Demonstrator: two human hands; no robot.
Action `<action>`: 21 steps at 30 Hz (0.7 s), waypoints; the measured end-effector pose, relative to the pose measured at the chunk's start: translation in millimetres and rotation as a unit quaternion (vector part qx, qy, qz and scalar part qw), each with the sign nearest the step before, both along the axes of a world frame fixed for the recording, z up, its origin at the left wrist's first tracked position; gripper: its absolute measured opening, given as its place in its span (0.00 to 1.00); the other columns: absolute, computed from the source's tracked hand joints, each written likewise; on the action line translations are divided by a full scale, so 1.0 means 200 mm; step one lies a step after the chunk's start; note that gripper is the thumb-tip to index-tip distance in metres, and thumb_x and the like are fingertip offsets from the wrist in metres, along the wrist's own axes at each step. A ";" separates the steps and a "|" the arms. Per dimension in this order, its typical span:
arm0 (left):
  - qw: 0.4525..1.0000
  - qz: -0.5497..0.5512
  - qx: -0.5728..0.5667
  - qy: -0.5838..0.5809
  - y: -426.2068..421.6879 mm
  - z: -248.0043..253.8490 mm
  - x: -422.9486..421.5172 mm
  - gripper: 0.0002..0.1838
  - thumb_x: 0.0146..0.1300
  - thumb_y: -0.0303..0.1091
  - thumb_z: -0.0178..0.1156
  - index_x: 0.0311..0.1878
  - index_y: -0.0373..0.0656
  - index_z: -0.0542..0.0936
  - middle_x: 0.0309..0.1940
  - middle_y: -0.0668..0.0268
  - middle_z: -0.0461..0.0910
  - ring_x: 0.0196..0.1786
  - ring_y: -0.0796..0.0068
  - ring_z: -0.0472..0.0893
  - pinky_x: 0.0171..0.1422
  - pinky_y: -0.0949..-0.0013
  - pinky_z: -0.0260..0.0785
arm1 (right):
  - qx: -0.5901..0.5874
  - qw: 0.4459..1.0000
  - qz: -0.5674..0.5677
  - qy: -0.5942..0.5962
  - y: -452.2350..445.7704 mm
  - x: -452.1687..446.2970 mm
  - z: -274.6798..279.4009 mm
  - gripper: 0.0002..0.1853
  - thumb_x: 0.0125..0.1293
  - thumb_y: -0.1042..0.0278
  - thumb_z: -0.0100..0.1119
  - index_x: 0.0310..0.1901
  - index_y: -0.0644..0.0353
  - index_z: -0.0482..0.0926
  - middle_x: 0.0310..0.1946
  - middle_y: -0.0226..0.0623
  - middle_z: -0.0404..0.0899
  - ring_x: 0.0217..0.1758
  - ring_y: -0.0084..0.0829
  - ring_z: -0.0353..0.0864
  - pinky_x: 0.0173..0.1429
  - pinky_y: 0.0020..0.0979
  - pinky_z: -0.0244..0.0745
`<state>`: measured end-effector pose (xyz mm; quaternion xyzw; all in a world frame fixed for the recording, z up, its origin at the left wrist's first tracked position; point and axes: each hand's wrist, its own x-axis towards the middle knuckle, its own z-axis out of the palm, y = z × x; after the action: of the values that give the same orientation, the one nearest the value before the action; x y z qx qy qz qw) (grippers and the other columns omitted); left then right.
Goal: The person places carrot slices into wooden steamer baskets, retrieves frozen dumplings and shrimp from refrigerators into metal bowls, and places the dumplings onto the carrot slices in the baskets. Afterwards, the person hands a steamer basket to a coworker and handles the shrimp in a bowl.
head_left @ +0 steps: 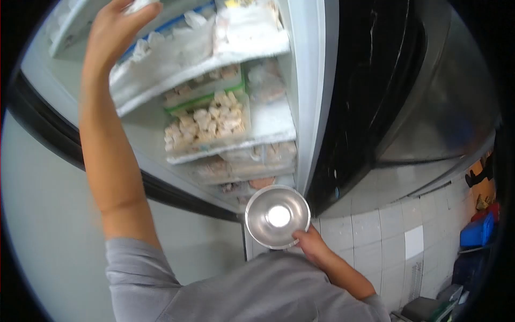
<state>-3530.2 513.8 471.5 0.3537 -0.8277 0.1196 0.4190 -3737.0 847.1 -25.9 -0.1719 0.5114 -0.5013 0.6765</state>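
Observation:
My left hand [115, 24] is raised to an upper level of the open freezer, its fingers curled round a white, crumpled thing [140, 5] that looks like a plastic bag; the frame's top edge cuts it off. Low in front of my body, my right hand [311, 241] grips the rim of a round steel bowl [260, 228], thumb inside. Nothing but a bright reflection shows in the bowl. Below my left hand, a frosty shelf [198, 61] carries white bags. One shelf down stands a clear green-rimmed container of pale, chunky pieces [206, 123].
More bagged food [257, 155] lies on the lower shelves. The freezer door [48, 198] stands open at left. A dark, shiny panel [365, 80] rises on the right. Beyond the tiled floor [370, 231] are a blue bin [476, 232] and another person's leg [480, 174].

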 end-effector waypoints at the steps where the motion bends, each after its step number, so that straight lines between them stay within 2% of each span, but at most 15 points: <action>1: 0.993 -0.098 0.054 0.028 0.14 -0.17 0.00 0.36 0.62 0.56 0.68 0.64 0.37 0.85 0.51 0.61 0.88 0.48 0.71 0.86 0.54 0.69 0.77 | 0.008 1.000 -0.028 0.009 -0.04 0.02 0.06 0.35 0.64 0.80 0.56 0.76 0.62 0.66 0.63 0.44 0.79 0.64 0.39 0.82 0.61 0.44 0.84; 2: 0.974 -0.193 0.108 0.058 0.41 -0.37 -0.01 0.35 0.60 0.56 0.69 0.62 0.37 0.86 0.52 0.61 0.87 0.50 0.71 0.86 0.55 0.68 0.77 | 0.020 0.999 -0.041 0.000 -0.07 0.04 0.15 0.36 0.64 0.79 0.57 0.76 0.62 0.66 0.64 0.44 0.78 0.64 0.39 0.82 0.62 0.45 0.84; 3: 0.959 -0.234 0.157 0.030 0.63 -0.60 -0.05 0.29 0.54 0.49 0.71 0.54 0.36 0.88 0.54 0.57 0.86 0.54 0.70 0.85 0.56 0.67 0.76 | 0.000 0.999 -0.035 -0.004 -0.09 0.04 0.18 0.36 0.64 0.78 0.57 0.76 0.62 0.65 0.65 0.44 0.77 0.64 0.39 0.82 0.63 0.46 0.84; 5: 0.927 -0.278 0.245 -0.058 0.85 -0.98 -0.12 0.25 0.40 0.36 0.80 0.46 0.42 0.90 0.59 0.53 0.81 0.59 0.66 0.83 0.64 0.62 0.72 | -0.022 0.999 -0.047 -0.009 -0.14 0.04 0.26 0.35 0.64 0.78 0.56 0.75 0.61 0.64 0.62 0.45 0.77 0.61 0.37 0.83 0.61 0.45 0.85; 6: 0.884 -0.249 0.396 0.010 0.93 -1.19 -0.17 0.26 0.38 0.34 0.82 0.46 0.43 0.90 0.64 0.55 0.78 0.62 0.60 0.82 0.66 0.63 0.71 | -0.008 0.999 -0.022 0.039 -0.17 0.02 0.29 0.36 0.64 0.78 0.56 0.75 0.60 0.64 0.63 0.45 0.77 0.60 0.37 0.83 0.60 0.45 0.85; 7: 0.880 -0.230 0.415 0.008 0.97 -1.34 -0.22 0.23 0.41 0.30 0.80 0.46 0.40 0.89 0.67 0.54 0.75 0.65 0.55 0.80 0.68 0.63 0.70 | 0.009 0.996 0.005 0.084 -0.19 0.02 0.29 0.36 0.64 0.78 0.55 0.76 0.60 0.63 0.63 0.45 0.77 0.60 0.38 0.83 0.60 0.45 0.86; 8: 0.887 -0.199 0.416 0.011 0.97 -1.51 -0.24 0.25 0.45 0.32 0.82 0.49 0.40 0.88 0.67 0.53 0.75 0.65 0.51 0.80 0.71 0.59 0.70 | 0.018 0.996 0.013 0.084 -0.18 0.02 0.27 0.36 0.64 0.78 0.55 0.76 0.60 0.63 0.63 0.45 0.77 0.60 0.38 0.83 0.60 0.45 0.86; 9: 0.906 -0.159 0.391 -0.024 0.97 -1.60 -0.21 0.28 0.48 0.34 0.83 0.55 0.42 0.88 0.70 0.52 0.74 0.66 0.49 0.80 0.74 0.57 0.69 | -0.009 0.999 -0.007 0.039 -0.19 0.03 0.26 0.38 0.65 0.79 0.55 0.78 0.57 0.60 0.64 0.44 0.76 0.60 0.36 0.84 0.56 0.41 0.86; 10: 0.912 -0.154 0.380 -0.013 0.99 -1.65 -0.17 0.29 0.50 0.34 0.83 0.57 0.42 0.87 0.70 0.52 0.75 0.66 0.50 0.80 0.74 0.57 0.70 | -0.038 0.999 -0.027 -0.006 -0.20 0.03 0.25 0.40 0.67 0.79 0.55 0.81 0.54 0.57 0.65 0.43 0.76 0.60 0.35 0.84 0.51 0.37 0.86; 13: 0.924 -0.122 0.362 0.017 1.01 -1.59 0.01 0.30 0.51 0.33 0.83 0.59 0.42 0.87 0.69 0.52 0.77 0.67 0.51 0.80 0.74 0.58 0.70 | -0.016 0.999 -0.039 -0.029 -0.24 0.09 0.25 0.40 0.67 0.79 0.55 0.81 0.55 0.56 0.65 0.42 0.76 0.58 0.35 0.84 0.51 0.37 0.86; 18: 0.947 -0.036 0.316 0.054 1.02 -1.39 0.41 0.28 0.54 0.31 0.82 0.59 0.40 0.86 0.65 0.52 0.81 0.67 0.55 0.81 0.72 0.57 0.72 | 0.007 0.998 0.029 -0.055 -0.26 0.10 0.02 0.35 0.69 0.72 0.59 0.77 0.58 0.61 0.64 0.42 0.77 0.55 0.37 0.84 0.53 0.42 0.85; 20: 0.919 -0.012 0.374 0.124 1.05 -1.33 0.45 0.27 0.55 0.32 0.82 0.60 0.41 0.87 0.66 0.53 0.80 0.68 0.56 0.80 0.70 0.56 0.73 | 0.014 0.997 0.059 -0.038 -0.27 0.08 0.01 0.32 0.69 0.70 0.60 0.74 0.59 0.65 0.63 0.42 0.77 0.56 0.36 0.83 0.54 0.45 0.84; 21: 0.926 -0.017 0.356 0.127 1.07 -1.29 0.45 0.27 0.55 0.32 0.82 0.60 0.41 0.87 0.66 0.53 0.80 0.68 0.56 0.80 0.70 0.56 0.73 | 0.014 0.998 0.051 -0.026 -0.27 0.08 -0.02 0.31 0.69 0.70 0.59 0.74 0.59 0.66 0.63 0.41 0.77 0.57 0.36 0.82 0.54 0.44 0.84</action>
<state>-3440.1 727.7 213.1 0.4776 -0.7618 -0.2358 0.3688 -3721.7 792.2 -30.5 -0.1750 0.4908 -0.4635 0.7167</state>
